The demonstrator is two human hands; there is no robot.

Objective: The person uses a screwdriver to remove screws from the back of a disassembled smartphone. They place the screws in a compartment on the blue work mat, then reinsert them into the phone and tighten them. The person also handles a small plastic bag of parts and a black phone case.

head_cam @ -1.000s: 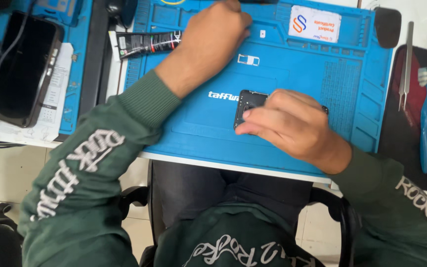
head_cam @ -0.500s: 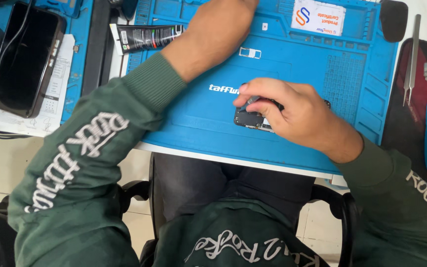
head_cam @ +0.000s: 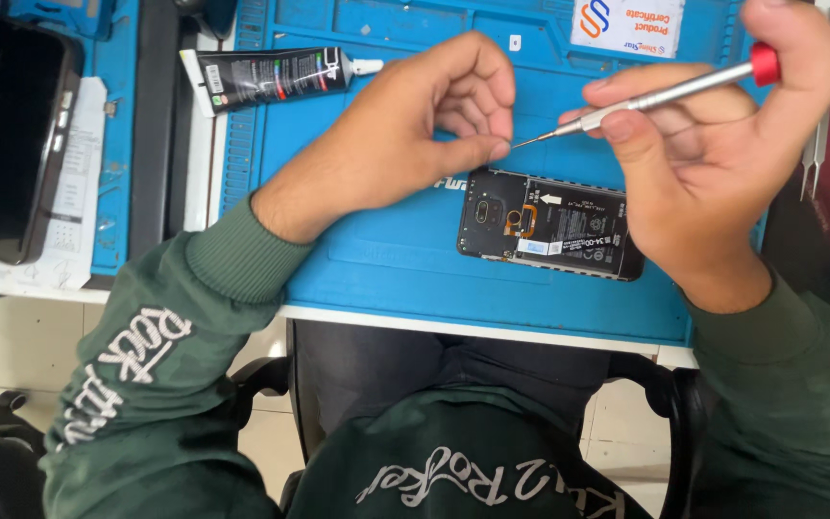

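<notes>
Blue repair mat (head_cam: pixel 386 259): covers the bench under both hands.
Opened phone (head_cam: pixel 549 226): back cover off, lying flat at mat centre, just below the hands.
Right hand (head_cam: pixel 713 154): at 2 o'clock, fingers wrapped around a precision screwdriver (head_cam: pixel 665 94).
Left hand (head_cam: pixel 415 125): at 11 o'clock, thumb and forefinger pinched at the driver's tip.
Black glue tube (head_cam: pixel 271 75): lying at 10 o'clock.
</notes>
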